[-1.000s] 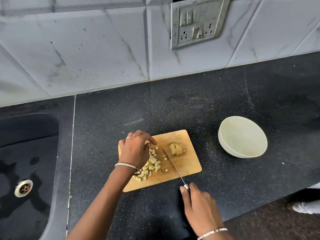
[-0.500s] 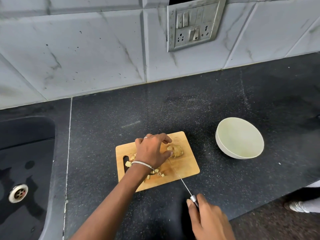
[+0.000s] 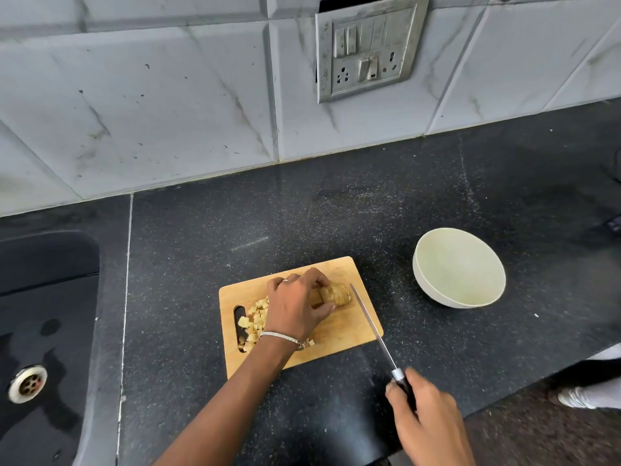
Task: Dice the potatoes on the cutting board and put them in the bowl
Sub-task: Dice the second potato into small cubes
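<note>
Head view, the only one.

Rectangular light wooden cutting board (image 3: 339, 334) lies on the dark speckled stone bench (image 3: 235, 230), with a slot handle at its left end.

Left hand (image 3: 297, 306) is over the middle of the board. Its fingers (image 3: 317, 277) are curled down round the left end of a pale yellow, partly sliced potato chunk (image 3: 336, 294), thumb on the near side. The potato chunk sits on the far right part of the board. Thin silver bracelet (image 3: 282, 338) on that wrist, ring (image 3: 285, 280) on one finger.

Pile of small pale yellow potato dice (image 3: 253, 322) is on the left part of the board, beside and partly hidden under the left hand. Some lie over the slot.

Right hand (image 3: 426, 418) is off the board, near the front edge of the bench, fingers clamped round the black handle of a long narrow steel knife (image 3: 369, 321). The blade runs diagonally up-left across the board's right side. Its tip is just right of the potato chunk, apart from it. Blade probably off the wood, but can't tell from this angle.

Round pale cream bowl (image 3: 458, 277) stands upright on the bench, right of the board and apart from it.

Black sink (image 3: 43, 297) with a steel drain (image 3: 28, 384) at far left. White grey-veined tiled wall (image 3: 134, 95) is behind, carrying a steel switch-and-socket plate (image 3: 368, 50).
</note>
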The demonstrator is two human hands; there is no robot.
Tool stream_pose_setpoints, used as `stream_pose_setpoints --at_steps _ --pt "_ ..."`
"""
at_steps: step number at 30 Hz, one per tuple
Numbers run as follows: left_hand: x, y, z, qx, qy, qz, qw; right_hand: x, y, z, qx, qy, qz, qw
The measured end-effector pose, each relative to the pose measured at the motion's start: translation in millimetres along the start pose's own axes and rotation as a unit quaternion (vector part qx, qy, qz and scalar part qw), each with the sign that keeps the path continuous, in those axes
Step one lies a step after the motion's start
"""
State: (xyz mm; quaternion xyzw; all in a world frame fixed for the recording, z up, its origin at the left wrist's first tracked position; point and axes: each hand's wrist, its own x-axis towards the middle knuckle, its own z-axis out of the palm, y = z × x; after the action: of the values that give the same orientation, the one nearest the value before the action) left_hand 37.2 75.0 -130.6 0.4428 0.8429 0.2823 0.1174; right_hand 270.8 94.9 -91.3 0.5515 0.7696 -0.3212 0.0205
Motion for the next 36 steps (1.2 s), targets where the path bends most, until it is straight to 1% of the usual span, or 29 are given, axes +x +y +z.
stream_pose_setpoints --at_steps 3,8,11,15,19,24,27,32,36 --pt "0 -2 -1 -0.016 -0.002 -0.005 1.000 5 -5 2 0.034 0.005 -0.023 0.999" --pt "-2 -3 -5 -0.006 0.001 -0.009 1.000 11 -13 10 0.045 0.000 -0.071 0.996" --pt "-6 -8 -11 0.010 0.004 -0.020 1.000 13 -17 12 0.046 0.002 -0.093 0.995" --pt "-11 -15 -14 0.044 0.001 -0.024 0.999 16 -20 18 0.041 -0.001 -0.100 0.994" --pt "-13 -15 -15 0.084 -0.003 -0.019 0.996 19 -25 25 0.025 -0.014 -0.103 0.994" --pt "-13 -13 -18 0.114 0.007 -0.041 0.993 22 -34 30 0.012 -0.015 -0.118 0.993" --pt "-12 -12 -19 0.133 0.000 -0.050 0.990 24 -36 35 0.005 -0.020 -0.120 0.993" --pt "-12 -12 -16 0.136 -0.011 -0.053 0.989 24 -41 38 -0.027 -0.025 -0.115 0.993" --pt "-9 -13 -16 0.117 -0.014 -0.060 0.991 21 -53 45 -0.100 -0.011 -0.096 0.990"
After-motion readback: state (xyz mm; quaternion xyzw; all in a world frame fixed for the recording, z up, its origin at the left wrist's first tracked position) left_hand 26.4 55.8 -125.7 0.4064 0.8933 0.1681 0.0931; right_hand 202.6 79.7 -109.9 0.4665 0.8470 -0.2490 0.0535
